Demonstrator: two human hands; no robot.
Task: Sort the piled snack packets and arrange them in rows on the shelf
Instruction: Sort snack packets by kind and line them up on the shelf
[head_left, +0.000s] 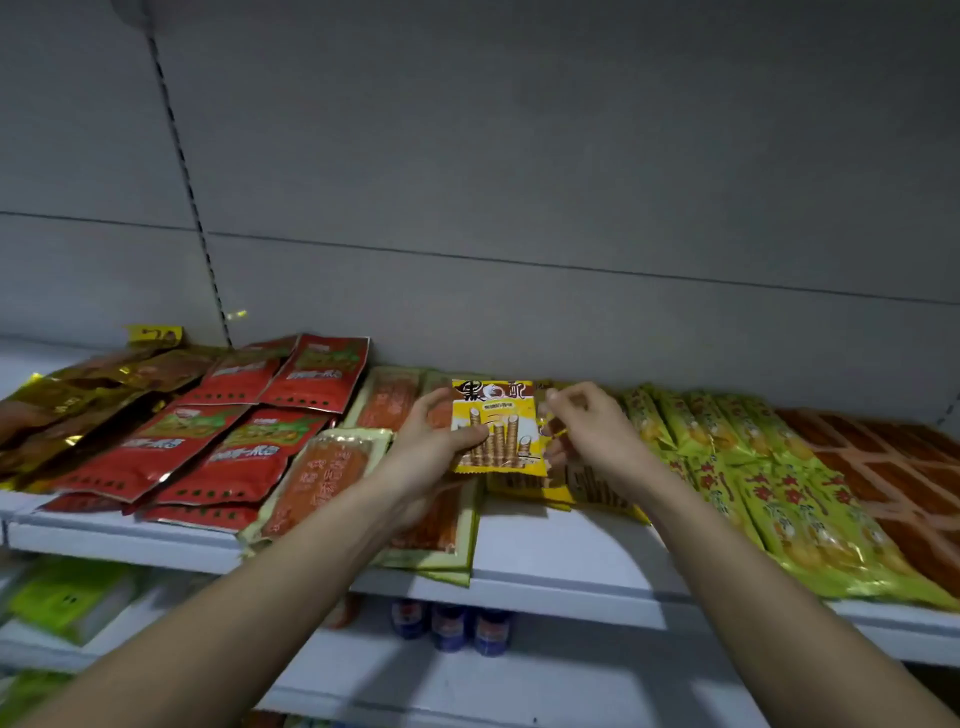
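Observation:
My left hand (434, 447) holds a yellow wafer-roll packet (511, 423) upright above the white shelf (561, 551), thumb across its front. My right hand (587, 431) is at the packet's right edge, its fingers curled and pinching the edge of another yellow packet. More yellow packets (587, 488) lie flat beneath both hands. Orange packets with pale green borders (322, 478) lie to the left of them, partly under my left forearm.
Red packets (228, 441) and gold packets (78, 400) fill the shelf's left part. Long green packets (769, 488) and dark orange packets (893, 467) lie in rows at the right. A grey back panel (519, 182) rises behind. Blue cans (452, 626) stand on the lower shelf.

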